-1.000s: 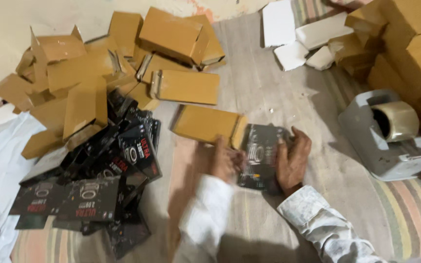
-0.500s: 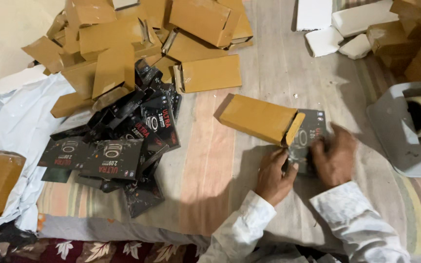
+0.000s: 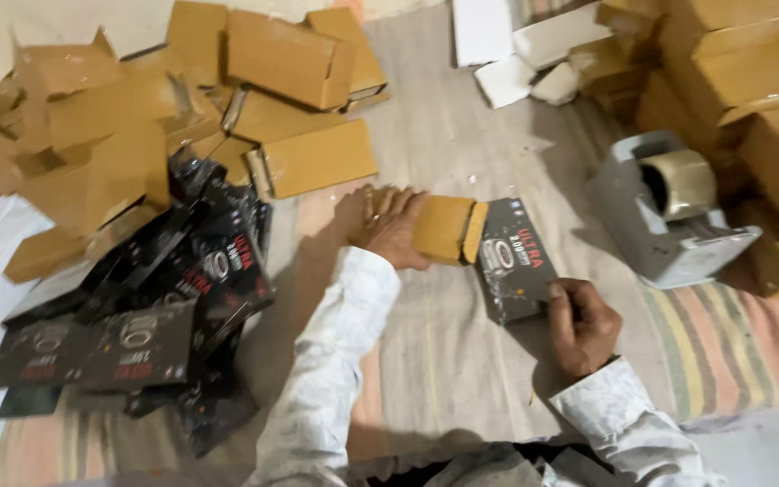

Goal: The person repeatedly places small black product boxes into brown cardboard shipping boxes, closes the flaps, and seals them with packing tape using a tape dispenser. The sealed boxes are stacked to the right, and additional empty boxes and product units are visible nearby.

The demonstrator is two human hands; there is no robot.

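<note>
So the anchor here is the grey tape dispenser (image 3: 664,216) sitting on the cloth-covered floor (image 3: 462,144). Just to the left of it lies a flat black packet (image 3: 517,261), its far end poking into the open end of a small brown cardboard box (image 3: 444,227). The box lies flat on the floor, further left of the dispenser than the packet.

The left hand (image 3: 388,224) rests on top of that box, palm down, fingers stretched out and slightly spread, pressing on it rather than wrapped around it. The right hand (image 3: 582,323) is below and a bit left of the dispenser, fingers curled in with the thumb side pinching the near corner of the packet. Both arms are in white sleeves (image 3: 335,361).

Way off to the left of the dispenser there's a messy pile of black packets (image 3: 164,307) of the same kind, overlapping each other, and beyond them a heap of brown boxes (image 3: 182,99), some open-flapped. Behind the dispenser and to its right are stacked bigger brown cartons (image 3: 750,81), and a few white foam-looking pieces (image 3: 516,54) lie up past it to the left.
</note>
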